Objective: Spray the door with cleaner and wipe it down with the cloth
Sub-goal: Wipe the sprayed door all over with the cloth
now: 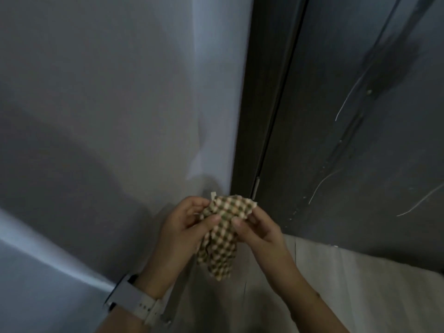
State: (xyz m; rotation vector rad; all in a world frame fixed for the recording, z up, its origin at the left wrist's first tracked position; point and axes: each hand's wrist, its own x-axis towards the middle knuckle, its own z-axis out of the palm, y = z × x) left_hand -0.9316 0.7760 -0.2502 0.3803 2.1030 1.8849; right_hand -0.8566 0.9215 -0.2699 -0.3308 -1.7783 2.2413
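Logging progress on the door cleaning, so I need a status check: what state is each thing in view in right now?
checked cloth: bunched, hanging down, held off the door by both hands.
left hand: pinches the cloth's upper left part.
right hand: pinches the cloth's upper right edge.
door: dark, streaked with wet runs and droplets, not being wiped.
watch: strapped on the left wrist.
wall: pale, in shadow.
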